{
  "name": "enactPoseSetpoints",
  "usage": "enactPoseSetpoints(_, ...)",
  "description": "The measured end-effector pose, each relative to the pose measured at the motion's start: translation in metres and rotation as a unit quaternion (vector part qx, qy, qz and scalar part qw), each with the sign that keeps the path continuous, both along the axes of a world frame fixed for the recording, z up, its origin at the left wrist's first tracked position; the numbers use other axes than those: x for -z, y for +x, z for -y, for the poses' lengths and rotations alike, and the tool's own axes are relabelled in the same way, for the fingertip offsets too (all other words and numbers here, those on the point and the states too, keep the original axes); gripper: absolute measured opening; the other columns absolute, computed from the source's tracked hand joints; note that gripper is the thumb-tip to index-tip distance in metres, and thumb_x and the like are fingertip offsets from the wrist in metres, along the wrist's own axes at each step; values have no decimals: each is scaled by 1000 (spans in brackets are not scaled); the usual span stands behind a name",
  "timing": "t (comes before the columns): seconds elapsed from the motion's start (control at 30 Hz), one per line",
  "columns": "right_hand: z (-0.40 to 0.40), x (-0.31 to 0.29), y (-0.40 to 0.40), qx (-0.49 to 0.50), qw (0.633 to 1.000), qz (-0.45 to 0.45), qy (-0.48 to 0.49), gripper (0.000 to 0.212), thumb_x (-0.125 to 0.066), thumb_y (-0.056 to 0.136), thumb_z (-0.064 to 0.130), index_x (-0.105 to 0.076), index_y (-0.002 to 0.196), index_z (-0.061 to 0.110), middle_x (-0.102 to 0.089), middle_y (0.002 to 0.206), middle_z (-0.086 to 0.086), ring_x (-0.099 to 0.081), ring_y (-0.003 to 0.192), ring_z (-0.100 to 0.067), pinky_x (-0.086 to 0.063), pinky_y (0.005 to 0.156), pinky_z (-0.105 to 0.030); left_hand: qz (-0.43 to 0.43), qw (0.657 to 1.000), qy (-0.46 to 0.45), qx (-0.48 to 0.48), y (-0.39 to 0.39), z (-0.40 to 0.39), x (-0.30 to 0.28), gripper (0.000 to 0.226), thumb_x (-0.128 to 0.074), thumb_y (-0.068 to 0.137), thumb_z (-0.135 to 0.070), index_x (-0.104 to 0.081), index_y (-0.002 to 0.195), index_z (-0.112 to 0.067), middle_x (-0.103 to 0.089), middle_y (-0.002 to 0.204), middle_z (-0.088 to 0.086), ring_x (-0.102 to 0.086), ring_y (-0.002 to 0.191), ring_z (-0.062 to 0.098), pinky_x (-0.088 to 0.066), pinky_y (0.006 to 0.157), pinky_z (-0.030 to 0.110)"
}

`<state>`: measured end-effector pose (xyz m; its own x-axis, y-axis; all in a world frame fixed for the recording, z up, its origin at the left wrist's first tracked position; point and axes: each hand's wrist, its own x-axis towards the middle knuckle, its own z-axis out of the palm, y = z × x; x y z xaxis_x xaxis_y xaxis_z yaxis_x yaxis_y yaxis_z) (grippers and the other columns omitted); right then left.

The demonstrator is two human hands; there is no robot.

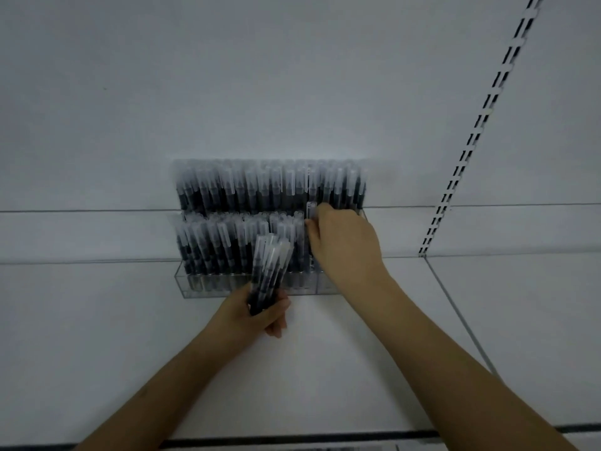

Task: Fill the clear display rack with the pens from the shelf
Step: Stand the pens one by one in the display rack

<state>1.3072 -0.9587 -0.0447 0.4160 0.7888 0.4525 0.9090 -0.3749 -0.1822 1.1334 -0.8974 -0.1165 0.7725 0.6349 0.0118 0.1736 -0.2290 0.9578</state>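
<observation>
**Lower tier nearly full, one pen going in**

Watching through the head camera, I start at nine o'clock of the clear display rack (192,283), where the lower tier already stands packed with upright dark pens (214,245), caps up; the upper tier behind, toward twelve o'clock, looks full too. The rack sits on the white shelf (97,320) against the back wall.

Moving right, my left hand (263,312) is wrapped around a spare bundle of pens (268,271), held upright just in front of the rack at six o'clock, I judge as a ready supply so the other hand need not travel.

Further right, my right hand (344,242) pinches a single pen (310,211) at the rack's three o'clock end, fingers curled down over it, apparently steering it into one of the last free slots there. The slot itself is hidden by the hand.
</observation>
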Motion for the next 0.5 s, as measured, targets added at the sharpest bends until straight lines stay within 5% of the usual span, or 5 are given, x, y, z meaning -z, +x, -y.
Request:
enactPoseSetpoints(0.27,4,37,-6,6,998,-8,63,27,-53,101,27,-63,86,7,-66,69,-11,-65,59,-30,-36,50,-28,23,999,-29,14,-2,-4,0,9,-60,93,-12,-60,90,-3,-66,66,7,-62,59,22,-50,58,27)
enactPoseSetpoints(0.4,16,45,-9,24,991,-17,134,24,-56,98,32,-64,82,16,-63,72,1,-59,58,-19,-40,47,-27,34,998,-47,38,-3,-8,-1,10,-60,93,-12,-61,89,-3,-66,66,6,-62,59,21,-49,59,27)
enactPoseSetpoints(0.5,27,52,-14,-67,969,-143,190,28,-54,95,43,-64,80,20,-58,68,9,-52,58,-10,-41,51,-21,42,996,-50,56,-3,-10,1,10,-60,93,-13,-61,90,-4,-66,67,5,-62,60,20,-49,59,25)
